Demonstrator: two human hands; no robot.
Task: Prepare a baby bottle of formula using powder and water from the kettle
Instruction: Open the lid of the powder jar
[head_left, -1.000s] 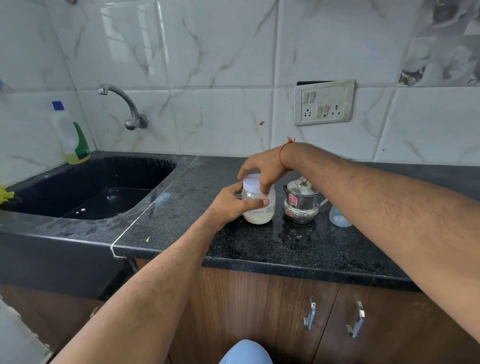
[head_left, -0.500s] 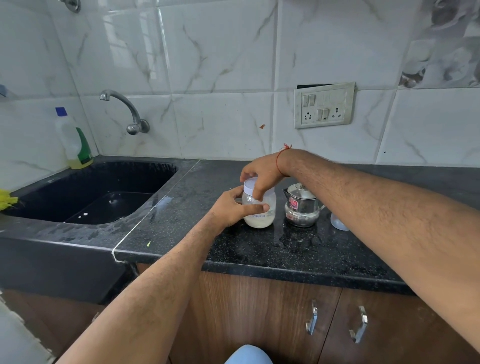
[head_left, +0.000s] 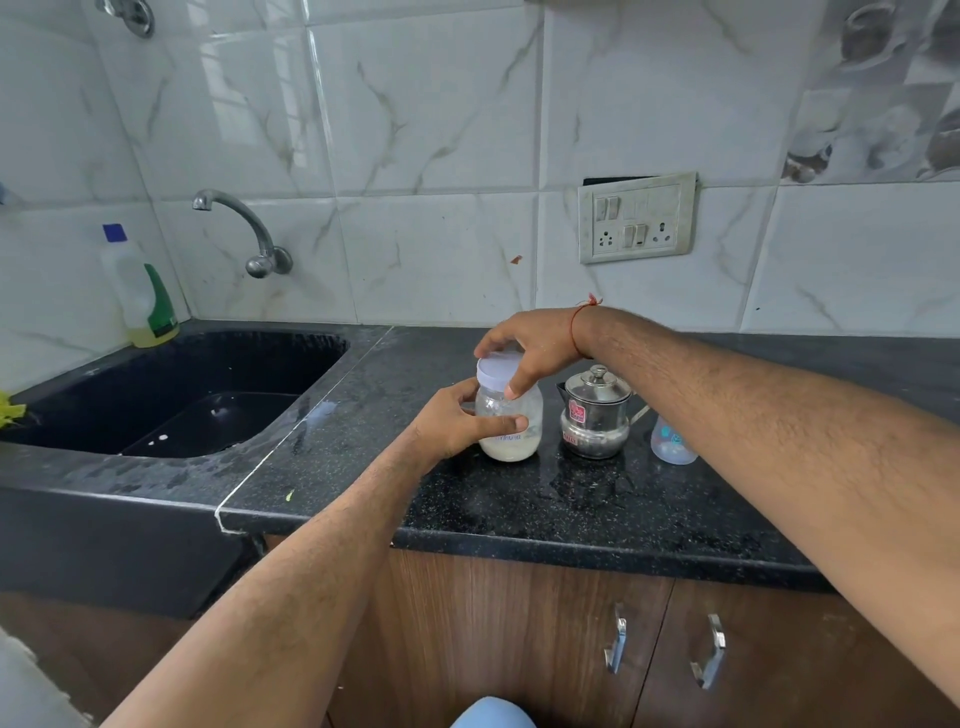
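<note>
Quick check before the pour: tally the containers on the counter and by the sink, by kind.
Powder jar with white lid: 1
Steel kettle: 1
Baby bottle: 1
Dish soap bottle at the sink corner: 1
Total: 4

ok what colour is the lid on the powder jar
White, maybe faintly lilac; the lid shows in the head view, under the right hand.

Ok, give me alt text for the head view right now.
Left hand grips a clear jar of pale powder on a black counter while the right hand grasps its white lid. A steel kettle stands beside it.
</note>
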